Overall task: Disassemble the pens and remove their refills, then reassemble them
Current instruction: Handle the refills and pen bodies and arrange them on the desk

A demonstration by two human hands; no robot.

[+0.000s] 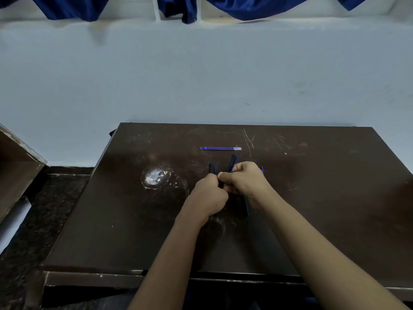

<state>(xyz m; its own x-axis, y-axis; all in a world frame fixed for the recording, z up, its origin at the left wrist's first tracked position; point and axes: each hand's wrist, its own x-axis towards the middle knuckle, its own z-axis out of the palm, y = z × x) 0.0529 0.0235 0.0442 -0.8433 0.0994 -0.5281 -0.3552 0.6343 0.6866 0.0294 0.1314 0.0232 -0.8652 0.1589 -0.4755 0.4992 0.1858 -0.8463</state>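
**At mid-table: black pen, held in both hands**

Left hand (207,195) and right hand (243,180), fingers curled, pinch the black pen (231,163) just above the table (312,220). Judged light, stiff, slick plastic, so grip either side of the joint. Blue refills (220,148) lie apart, nearer the far edge

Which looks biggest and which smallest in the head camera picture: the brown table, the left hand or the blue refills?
1. brown table
2. left hand, though it is nearer the camera, which makes it look bigger
3. blue refills, thin and farther away
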